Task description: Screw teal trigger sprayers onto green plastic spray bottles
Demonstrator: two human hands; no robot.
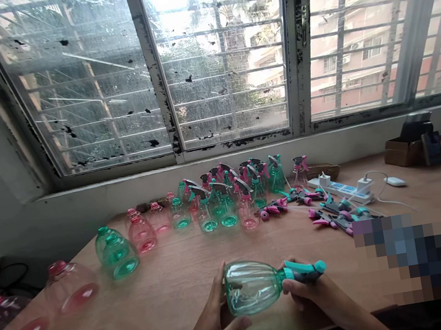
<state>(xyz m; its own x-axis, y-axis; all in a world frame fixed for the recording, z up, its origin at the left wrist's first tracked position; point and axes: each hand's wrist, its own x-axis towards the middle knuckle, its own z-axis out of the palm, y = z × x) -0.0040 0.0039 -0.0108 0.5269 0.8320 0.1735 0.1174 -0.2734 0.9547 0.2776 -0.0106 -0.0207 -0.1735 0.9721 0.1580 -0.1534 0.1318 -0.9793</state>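
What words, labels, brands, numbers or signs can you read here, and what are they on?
None that I can read.
Green spray bottle in the hands: no lettering visible.
White power strip: any markings are too small to read.
Brown box: nothing legible.
Pixelated patch at lower right: whatever is there is hidden.

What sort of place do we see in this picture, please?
Probably a simple indoor workroom, though I cannot be certain. On a long brown table, many green and pink bottles stand together, some without tops, and loose spray heads lie near them.
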